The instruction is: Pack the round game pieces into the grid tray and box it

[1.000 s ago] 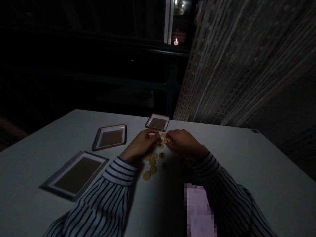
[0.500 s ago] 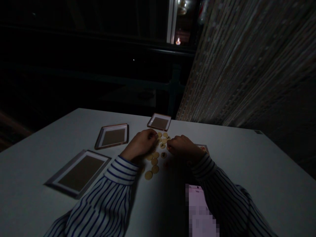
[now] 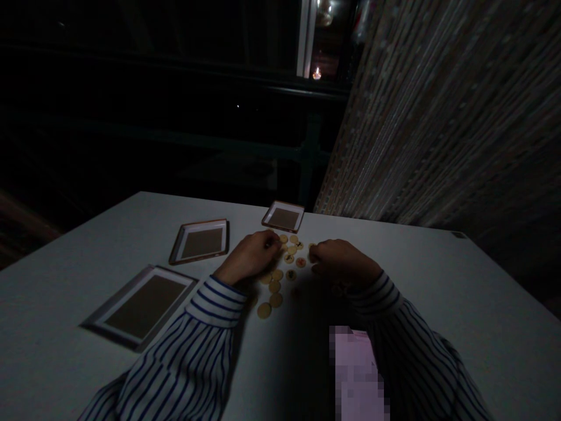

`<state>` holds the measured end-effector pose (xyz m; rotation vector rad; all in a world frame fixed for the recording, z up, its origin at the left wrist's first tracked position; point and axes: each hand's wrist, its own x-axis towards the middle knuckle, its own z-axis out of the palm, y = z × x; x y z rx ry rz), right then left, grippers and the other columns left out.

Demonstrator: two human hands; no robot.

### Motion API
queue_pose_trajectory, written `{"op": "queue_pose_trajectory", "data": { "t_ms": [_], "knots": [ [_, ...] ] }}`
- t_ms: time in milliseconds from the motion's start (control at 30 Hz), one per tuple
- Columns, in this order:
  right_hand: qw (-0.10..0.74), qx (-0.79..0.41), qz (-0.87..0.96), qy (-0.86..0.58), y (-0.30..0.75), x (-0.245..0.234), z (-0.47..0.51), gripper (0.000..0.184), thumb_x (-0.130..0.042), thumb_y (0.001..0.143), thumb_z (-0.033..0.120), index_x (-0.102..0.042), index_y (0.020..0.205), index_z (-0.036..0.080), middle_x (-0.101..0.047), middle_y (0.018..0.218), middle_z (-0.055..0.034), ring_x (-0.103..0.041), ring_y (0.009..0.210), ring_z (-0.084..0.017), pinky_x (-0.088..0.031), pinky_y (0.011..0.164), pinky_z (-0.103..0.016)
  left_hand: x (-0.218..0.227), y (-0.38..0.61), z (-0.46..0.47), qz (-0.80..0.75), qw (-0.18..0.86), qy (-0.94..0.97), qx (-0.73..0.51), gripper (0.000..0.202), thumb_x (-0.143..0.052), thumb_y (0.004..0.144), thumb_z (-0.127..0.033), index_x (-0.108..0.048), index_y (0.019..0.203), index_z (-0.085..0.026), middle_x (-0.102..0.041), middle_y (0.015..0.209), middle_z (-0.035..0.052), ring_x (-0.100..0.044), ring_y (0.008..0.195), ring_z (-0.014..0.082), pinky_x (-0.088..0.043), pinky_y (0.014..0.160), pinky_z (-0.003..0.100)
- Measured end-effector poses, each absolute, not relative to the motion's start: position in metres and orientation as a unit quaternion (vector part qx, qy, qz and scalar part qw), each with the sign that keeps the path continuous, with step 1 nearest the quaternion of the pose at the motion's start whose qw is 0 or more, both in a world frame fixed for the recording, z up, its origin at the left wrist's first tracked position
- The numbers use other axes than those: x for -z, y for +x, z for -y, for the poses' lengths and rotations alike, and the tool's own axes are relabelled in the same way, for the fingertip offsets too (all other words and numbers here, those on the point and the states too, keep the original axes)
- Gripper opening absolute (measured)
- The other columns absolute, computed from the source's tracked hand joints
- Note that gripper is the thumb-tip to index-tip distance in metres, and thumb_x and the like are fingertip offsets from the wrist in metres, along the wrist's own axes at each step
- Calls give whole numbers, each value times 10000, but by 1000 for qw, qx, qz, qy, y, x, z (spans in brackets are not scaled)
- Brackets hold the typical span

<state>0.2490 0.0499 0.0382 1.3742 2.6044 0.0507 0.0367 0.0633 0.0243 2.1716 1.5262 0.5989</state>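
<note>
Several round, pale wooden xiangqi pieces (image 3: 276,300) lie spread between my hands on the white table. Some show dark markings, and one piece (image 3: 300,262) bears a red mark. My left hand (image 3: 252,255) rests at the left edge of the group with its fingers curled together; what is inside them, if anything, is hidden. On the right, my right hand (image 3: 344,261) is closed, its fingertips at another xiangqi piece (image 3: 311,246) that is partly covered. Whether the fingers grip that piece is hard to make out.
Frames or shallow trays with brown centres stand around: a near-left one (image 3: 144,304), a middle-left one (image 3: 201,242) and a back one (image 3: 284,216). A pixelated pink phone-like object (image 3: 357,374) lies near my right forearm. A string curtain (image 3: 394,117) hangs behind the table.
My right hand has moved to the right, uncovering the red-marked piece. A piece now shows at its fingertips. My left hand has barely moved.
</note>
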Motion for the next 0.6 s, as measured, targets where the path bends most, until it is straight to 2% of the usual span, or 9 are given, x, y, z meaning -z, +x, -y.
{"op": "queue_pose_trajectory", "data": {
  "t_ms": [267,433,600],
  "knots": [
    [136,-2,-876,463,247,-29,-46,215,-476,782,258,-571,955,175,-642,935,-113,-610,855,-237,-443,650,-308,-27,36,-62,-557,207,774,-220,338,-432,781,-417,-622,940,-187,-679,889,52,-619,797,192,-434,686,259],
    [137,-12,-875,464,245,-26,-45,214,-448,802,241,-576,954,161,-644,906,-126,-613,858,-245,-445,656,-322,-28,36,-62,-559,217,772,-214,352,-426,785,-425,-624,943,-180,-676,856,58,-617,774,193,-431,661,262],
    [120,2,-879,462,244,-33,-44,216,-452,791,250,-599,923,162,-652,894,-118,-616,821,-231,-426,637,-299,-25,36,-64,-547,204,779,-230,328,-436,782,-394,-632,939,-183,-680,914,64,-616,822,195,-438,690,263]
  ]
}}
